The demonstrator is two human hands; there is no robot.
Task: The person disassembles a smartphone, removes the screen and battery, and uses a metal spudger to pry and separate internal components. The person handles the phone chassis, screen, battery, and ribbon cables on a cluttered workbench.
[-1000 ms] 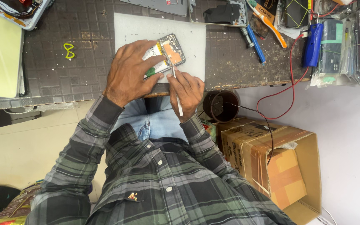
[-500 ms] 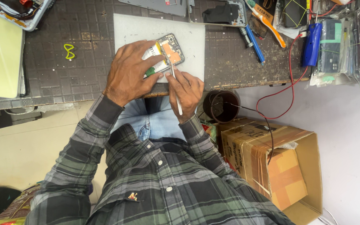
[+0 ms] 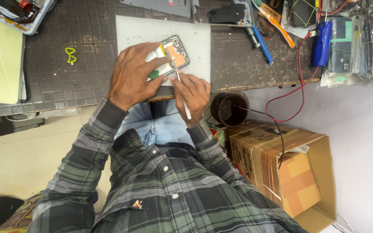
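An opened phone [image 3: 175,54] with its back cover off lies on a white mat [image 3: 195,34] on the dark workbench. My left hand [image 3: 132,75] lies over the phone's lower half and holds it down. My right hand [image 3: 193,95] grips a thin white tool [image 3: 181,92] like a pen, its tip resting on the phone's orange inner part. Much of the phone is hidden under my left hand.
A phone frame [image 3: 229,13], a blue pen [image 3: 262,43], an orange-handled tool [image 3: 277,26] and a blue device with red wires [image 3: 322,36] lie at the back right. A yellow clip [image 3: 70,55] lies left. A cardboard box [image 3: 290,168] and dark round container [image 3: 229,110] stand below the bench.
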